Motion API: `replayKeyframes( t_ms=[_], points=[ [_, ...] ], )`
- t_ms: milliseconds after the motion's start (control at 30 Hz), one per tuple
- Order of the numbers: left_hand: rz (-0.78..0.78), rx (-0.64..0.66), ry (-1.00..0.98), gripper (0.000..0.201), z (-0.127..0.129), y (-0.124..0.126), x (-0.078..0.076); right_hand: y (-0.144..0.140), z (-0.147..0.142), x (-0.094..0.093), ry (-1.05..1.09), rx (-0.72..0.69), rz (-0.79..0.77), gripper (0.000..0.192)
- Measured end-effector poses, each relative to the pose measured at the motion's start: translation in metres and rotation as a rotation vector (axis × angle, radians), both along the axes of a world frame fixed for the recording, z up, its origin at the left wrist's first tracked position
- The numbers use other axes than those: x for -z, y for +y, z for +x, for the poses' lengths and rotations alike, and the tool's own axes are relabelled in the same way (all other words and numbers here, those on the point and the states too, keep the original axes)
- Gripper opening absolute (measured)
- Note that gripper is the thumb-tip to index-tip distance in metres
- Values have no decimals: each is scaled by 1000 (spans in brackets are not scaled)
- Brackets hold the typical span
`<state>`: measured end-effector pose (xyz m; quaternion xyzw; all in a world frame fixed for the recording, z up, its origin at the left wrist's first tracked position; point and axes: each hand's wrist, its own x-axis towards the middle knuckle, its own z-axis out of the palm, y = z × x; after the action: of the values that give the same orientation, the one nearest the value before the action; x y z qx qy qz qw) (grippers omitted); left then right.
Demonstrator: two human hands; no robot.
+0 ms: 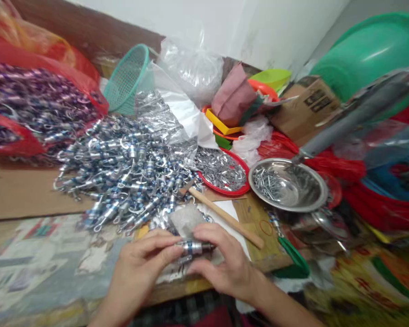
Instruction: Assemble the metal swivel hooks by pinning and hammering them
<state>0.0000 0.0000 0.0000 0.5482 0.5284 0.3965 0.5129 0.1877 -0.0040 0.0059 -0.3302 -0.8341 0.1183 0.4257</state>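
Note:
My left hand (141, 263) is closed, thumb and index finger pinching the left end of a small silver metal cylinder with blue bands (193, 247). Around its right side curves my right hand (226, 259), thumb and fingers apart, the thumb below the cylinder and the index finger just above it. Whether a right fingertip touches it is hard to see. Behind the hands lies a greyish block (187, 220). A hammer with a wooden handle (226, 218) rests slantwise beyond them. A large heap of similar silver-blue metal pieces with rings (129, 168) spreads to the back left.
A red plate (243, 188) holds small metal bits, and a steel bowl (301, 206) beside it holds pins. Farther off stand a teal mesh basket (126, 81), a red bag (85, 68) of purple pieces, a cardboard box (300, 106) and a green basin (378, 50).

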Motion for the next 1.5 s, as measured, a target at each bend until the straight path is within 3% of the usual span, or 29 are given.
replayKeyframes(
  t_ms=[67, 133, 267, 367, 467, 633, 733, 800, 867, 933, 1033, 1133, 1333, 1500],
  points=[
    [44, 40, 20, 9, 2, 2, -8, 1, 1, -1, -109, -29, 124, 17],
    [92, 59, 46, 10, 3, 3, -13, 2, 3, -3, -162, -46, 200, 20],
    [190, 56, 102, 10, 4, 4, -19, 3, 4, -5, -109, -40, 213, 20],
    [119, 107, 83, 10, 3, 5, -20, 2, 1, -4, -15, -1, 116, 22],
    [-62, 112, -2, 8, 3, 2, -17, -2, -2, -2, 93, 12, -51, 19],
    [-382, 84, -307, 43, 5, -12, -2, -17, -8, -3, 159, 41, -325, 17],
    [-369, 24, -288, 48, 7, -16, 2, -16, -1, -7, 110, 36, -424, 18],
    [-319, 25, -265, 50, 8, -12, 1, -1, 13, -8, 72, 149, -393, 17],
    [-286, 69, -267, 50, 10, -7, -2, 29, 32, -7, -41, 410, -284, 20],
    [-280, 120, -292, 49, 11, -1, -4, 68, 53, -3, -397, 685, -270, 28],
    [-292, 142, -320, 47, 12, 2, -7, 120, 73, 7, -571, 718, -328, 26],
    [-316, 147, -320, 47, 12, 2, -11, 148, 74, 16, -684, 691, -363, 24],
    [-408, 194, -372, 51, 5, 8, -7, 156, 72, 17, -828, 656, -408, 25],
    [-418, 159, -462, 53, -3, 9, 1, 155, 83, 13, -797, 667, -389, 33]
  ],
)
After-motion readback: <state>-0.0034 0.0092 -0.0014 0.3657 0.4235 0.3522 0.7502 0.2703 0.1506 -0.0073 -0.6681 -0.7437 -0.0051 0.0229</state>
